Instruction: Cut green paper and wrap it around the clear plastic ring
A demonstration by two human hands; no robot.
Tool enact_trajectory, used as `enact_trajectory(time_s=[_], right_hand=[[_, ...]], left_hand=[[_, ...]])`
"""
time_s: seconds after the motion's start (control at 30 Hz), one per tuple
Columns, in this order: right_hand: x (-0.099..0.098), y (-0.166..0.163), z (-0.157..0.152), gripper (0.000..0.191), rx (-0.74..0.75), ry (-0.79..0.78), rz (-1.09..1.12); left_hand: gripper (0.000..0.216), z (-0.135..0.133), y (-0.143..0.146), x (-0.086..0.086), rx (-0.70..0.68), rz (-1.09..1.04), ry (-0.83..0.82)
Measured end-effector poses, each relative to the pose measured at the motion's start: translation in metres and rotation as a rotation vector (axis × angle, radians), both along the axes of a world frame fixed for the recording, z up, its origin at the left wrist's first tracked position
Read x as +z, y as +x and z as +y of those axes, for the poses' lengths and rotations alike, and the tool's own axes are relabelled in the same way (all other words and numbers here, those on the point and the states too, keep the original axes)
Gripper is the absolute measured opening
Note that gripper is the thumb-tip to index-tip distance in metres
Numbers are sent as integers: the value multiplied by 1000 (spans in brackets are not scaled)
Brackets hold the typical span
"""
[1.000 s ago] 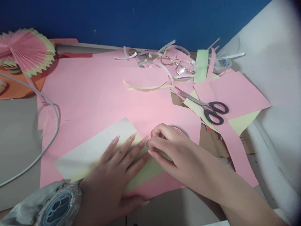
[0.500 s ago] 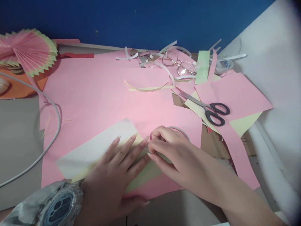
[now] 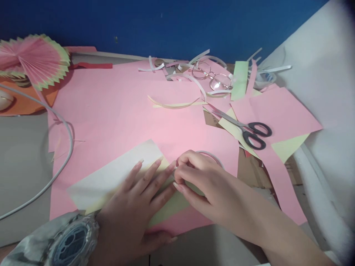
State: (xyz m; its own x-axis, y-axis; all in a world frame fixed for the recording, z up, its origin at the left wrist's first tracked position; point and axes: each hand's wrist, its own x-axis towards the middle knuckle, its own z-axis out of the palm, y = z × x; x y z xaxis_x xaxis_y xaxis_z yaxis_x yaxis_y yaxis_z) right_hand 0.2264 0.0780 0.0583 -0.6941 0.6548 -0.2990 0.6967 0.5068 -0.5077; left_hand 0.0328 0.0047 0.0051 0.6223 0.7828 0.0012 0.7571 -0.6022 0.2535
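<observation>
My left hand (image 3: pixel 135 207) lies flat with fingers spread on a pale yellow strip of paper (image 3: pixel 111 177), pressing it onto a large pink sheet (image 3: pixel 111 111). A watch sits on that wrist. My right hand (image 3: pixel 202 181) is curled, its fingertips pinched together at the strip's right end, right beside my left fingertips. A roll of tape (image 3: pixel 213 156) shows partly behind and under the right hand; I cannot tell exactly what the fingertips pinch.
Black-handled scissors (image 3: pixel 244 130) lie to the right on pink and yellow scraps. Round glasses (image 3: pixel 213 75) and curled paper strips lie at the back. A pleated pink fan (image 3: pixel 33 59) sits far left, with a grey cable (image 3: pixel 61 159) looping below it. A blue wall stands behind.
Both hands stay in nearly the same place. The right fingers have shifted slightly at the strip's end; the view has drifted a little.
</observation>
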Motion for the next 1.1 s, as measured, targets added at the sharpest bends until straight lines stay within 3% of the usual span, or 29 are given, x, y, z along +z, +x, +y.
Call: enact_trajectory(time_s=[0.37, 0.6, 1.1], right_hand=[[3, -1, 1, 12, -17, -22, 19], [-7, -1, 3, 13, -107, 132, -16], [-11, -2, 4, 14, -30, 206, -90]], left_hand=[[73, 2, -1, 0, -11, 7, -10], [77, 0, -1, 0, -29, 34, 12], [81, 2, 0, -2, -36, 36, 37]])
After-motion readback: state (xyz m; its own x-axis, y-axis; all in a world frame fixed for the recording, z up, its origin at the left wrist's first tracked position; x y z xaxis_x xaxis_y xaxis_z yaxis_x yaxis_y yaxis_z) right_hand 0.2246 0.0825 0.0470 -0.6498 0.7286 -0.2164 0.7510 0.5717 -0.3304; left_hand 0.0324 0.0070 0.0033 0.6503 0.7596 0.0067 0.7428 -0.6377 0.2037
